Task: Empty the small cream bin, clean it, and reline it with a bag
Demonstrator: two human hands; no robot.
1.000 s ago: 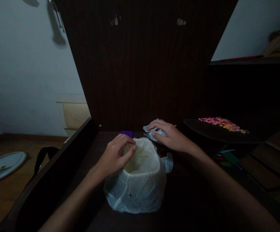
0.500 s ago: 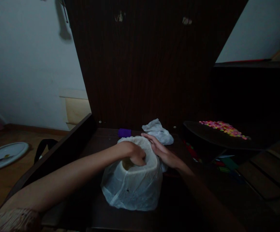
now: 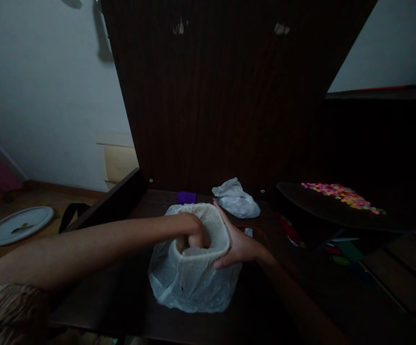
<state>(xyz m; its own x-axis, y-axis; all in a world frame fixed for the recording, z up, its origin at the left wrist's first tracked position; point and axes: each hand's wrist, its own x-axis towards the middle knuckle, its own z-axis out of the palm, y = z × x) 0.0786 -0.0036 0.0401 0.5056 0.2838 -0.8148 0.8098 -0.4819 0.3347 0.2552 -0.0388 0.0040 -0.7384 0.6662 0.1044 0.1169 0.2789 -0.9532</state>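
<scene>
A small bin [image 3: 200, 282] lined with a whitish plastic bag stands upright on the dark wooden surface, the bag folded out over its rim. My left hand [image 3: 192, 232] reaches down into its opening. The fingers are bent downward and mostly hidden inside, so what they hold, if anything, does not show. On the right side of the bin, my right hand [image 3: 237, 242] grips the rim from outside, its thumb at the front corner and its fingers along the far side. Behind it lies a knotted white plastic bag [image 3: 238, 200].
A purple object [image 3: 186, 197] lies behind the bin, against the tall dark panel [image 3: 211, 110]. To the right, a dark curved shelf [image 3: 308, 203] carries a heap of small colourful pieces [image 3: 340, 195]. A white round lid-like thing [image 3: 17, 225] rests on the floor at left.
My right hand has spread from flat fingers at the rim to a grip with the thumb at the front. My left hand remains in the bin, slightly shifted left. The view has turned slightly left.
</scene>
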